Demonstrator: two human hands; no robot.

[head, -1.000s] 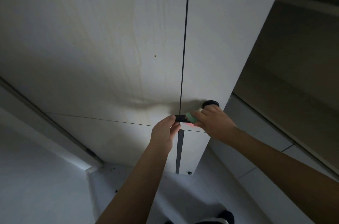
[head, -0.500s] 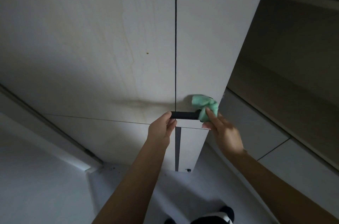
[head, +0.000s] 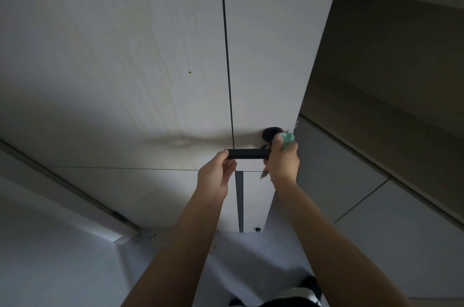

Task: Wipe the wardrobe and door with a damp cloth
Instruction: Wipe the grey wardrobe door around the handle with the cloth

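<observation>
Pale door (head: 263, 55), black lever handle (head: 247, 154) sticking out level. Left hand (head: 216, 176) grips the handle's free end, fingers curled round it. Right hand (head: 282, 158) bunches a green cloth (head: 287, 138) against the handle's base, by the round black rose (head: 271, 132); cloth pokes out above and below the fist. Wardrobe panel (head: 113, 55) sits left of the dark seam. Floor (head: 62, 269) below.
</observation>
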